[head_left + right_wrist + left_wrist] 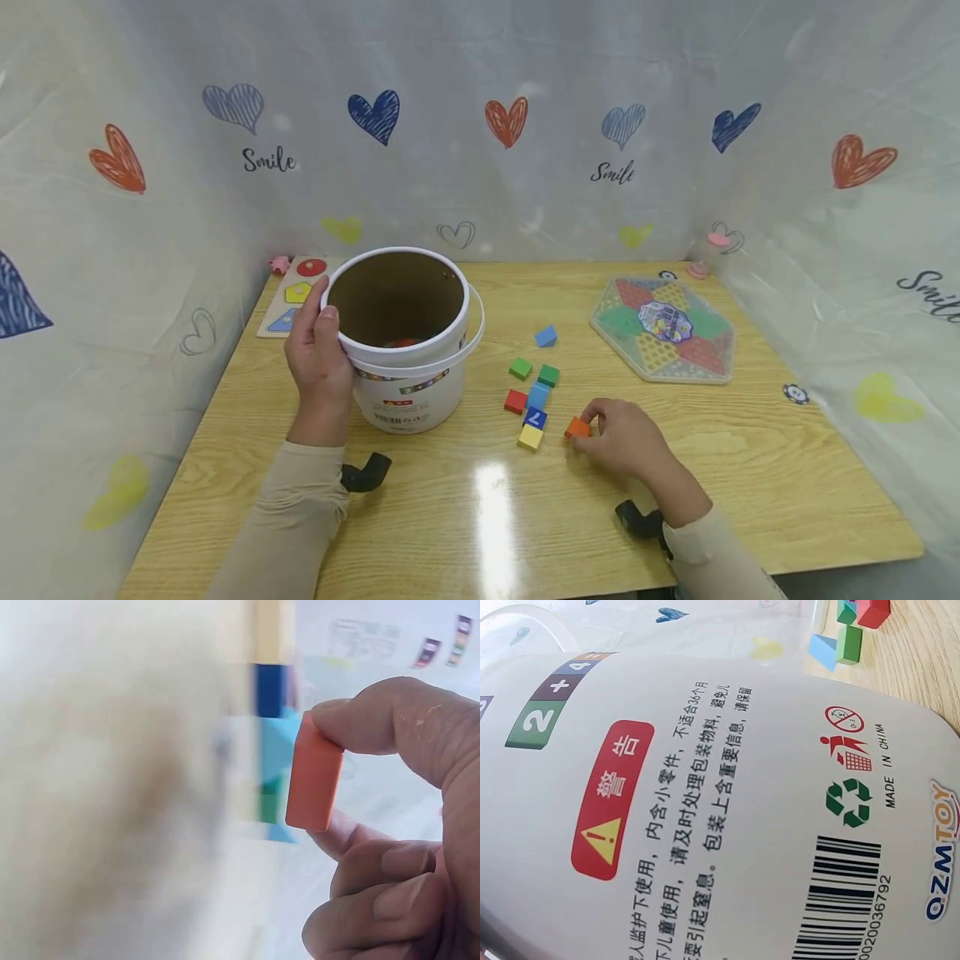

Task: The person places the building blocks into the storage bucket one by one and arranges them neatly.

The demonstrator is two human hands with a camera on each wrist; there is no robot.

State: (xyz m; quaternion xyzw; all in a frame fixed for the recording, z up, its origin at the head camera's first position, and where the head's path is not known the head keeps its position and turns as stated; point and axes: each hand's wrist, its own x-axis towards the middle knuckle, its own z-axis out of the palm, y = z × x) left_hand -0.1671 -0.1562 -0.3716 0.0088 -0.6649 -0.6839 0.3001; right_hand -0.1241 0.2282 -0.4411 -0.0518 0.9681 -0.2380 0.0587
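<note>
My left hand (pixel 321 367) holds the white plastic bucket (pixel 408 408) by its left side, thumb at the rim; the bucket's printed wall (pixel 727 795) fills the left wrist view. Something orange-red shows at the bottom inside. Between thumb and a finger, my right hand (pixel 626 437) pinches an orange block (pixel 316 776) close over the table. To its left lie a yellow block (pixel 530 438), a dark blue block (pixel 535 418) with a white 7, a light blue block (pixel 538 395) and a red block (pixel 515 402).
Farther back are two green blocks, one light (pixel 520 368) and one darker (pixel 549 376), and a blue triangular block (pixel 547 336). A hexagonal game board (pixel 663 329) lies back right. Behind the bucket is a shape puzzle board (pixel 279 304). A pink-topped container (pixel 708 254) stands in the far right corner.
</note>
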